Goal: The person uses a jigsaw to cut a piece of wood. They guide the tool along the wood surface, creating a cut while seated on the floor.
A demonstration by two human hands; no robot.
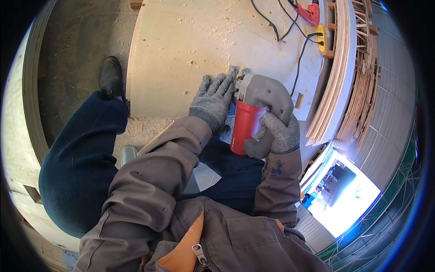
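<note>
In a grey knit glove, my left hand (pixel 211 98) lies on the pale plywood sheet (pixel 174 50) near its front edge, fingers stretched forward and slightly apart. Its fingertips are close beside the front end of a red and grey power tool (pixel 247 124). My right hand (pixel 282 131), gloved the same way, is wrapped round the tool's grey looped handle. The red barrel points back toward me, past the sheet's edge. Whatever the tool's tip touches is mostly hidden by its grey head and my left fingers.
Sawdust is scattered over the sheet. At the far right lie a red power tool (pixel 310 13), a yellow power strip (pixel 321 40) and black cords (pixel 299 59). Stacked boards (pixel 335 81) stand along the right. My shoe (pixel 111 78) rests on the dusty floor at left.
</note>
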